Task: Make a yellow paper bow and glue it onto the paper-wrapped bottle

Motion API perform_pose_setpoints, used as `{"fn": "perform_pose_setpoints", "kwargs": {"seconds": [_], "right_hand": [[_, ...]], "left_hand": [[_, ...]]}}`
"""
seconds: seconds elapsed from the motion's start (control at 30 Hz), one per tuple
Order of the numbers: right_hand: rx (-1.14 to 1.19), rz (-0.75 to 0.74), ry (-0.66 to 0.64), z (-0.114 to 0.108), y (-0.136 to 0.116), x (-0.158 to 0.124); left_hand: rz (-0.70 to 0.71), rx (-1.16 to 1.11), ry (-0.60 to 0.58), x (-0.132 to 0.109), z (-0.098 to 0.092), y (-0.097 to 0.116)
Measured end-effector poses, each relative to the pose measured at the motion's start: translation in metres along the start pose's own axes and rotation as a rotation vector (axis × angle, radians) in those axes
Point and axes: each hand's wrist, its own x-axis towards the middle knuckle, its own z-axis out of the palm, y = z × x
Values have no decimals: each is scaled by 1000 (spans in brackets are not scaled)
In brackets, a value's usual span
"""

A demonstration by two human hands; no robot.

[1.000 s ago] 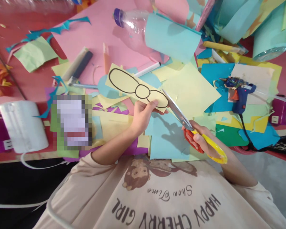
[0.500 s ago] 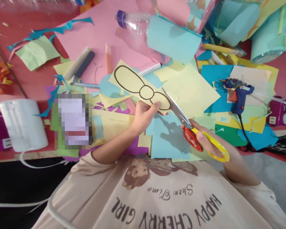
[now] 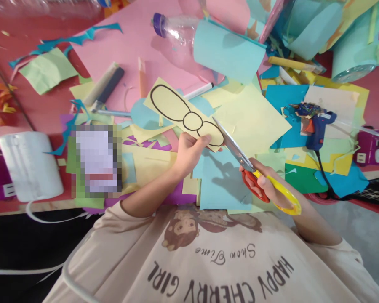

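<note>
At the far left, a white rounded object (image 3: 31,166) lies on the red table (image 3: 25,29), with a pixelated, phone-like thing (image 3: 96,160) to its right. Just left of centre is my left hand (image 3: 189,151), thumb on top and fingers mostly hidden beneath, pinching a pale yellow strip of paper (image 3: 192,121). The strip tilts through the middle of the frame, lifted over scraps; drawn on it in thick black line are a long loop at upper left, a circle, and a shorter loop at lower right, where my thumb rests. Above it, a clear bottle (image 3: 178,33) wrapped in light blue paper lies on its side. Right of centre, the scissors (image 3: 236,149) slant up and left, blades nearly together alongside the strip's right end; I cannot tell whether they bite the paper. My right hand (image 3: 267,185) is closed around their red and yellow handles. For a clean edge, I judge it best to follow just outside the black line, turn the strip with my left hand rather than twist the scissors, and shift my thumb clear of the blades' path. Farther right, a blue glue gun (image 3: 318,130) lies on coloured paper.
</note>
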Motion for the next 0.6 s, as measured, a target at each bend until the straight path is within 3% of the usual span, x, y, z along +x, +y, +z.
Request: {"fn": "perform_pose_setpoints", "kwargs": {"seconds": [0.6], "right_hand": [[-99, -5, -62, -11, -4, -4]], "left_hand": [[1, -86, -51, 4, -2, -1]]}}
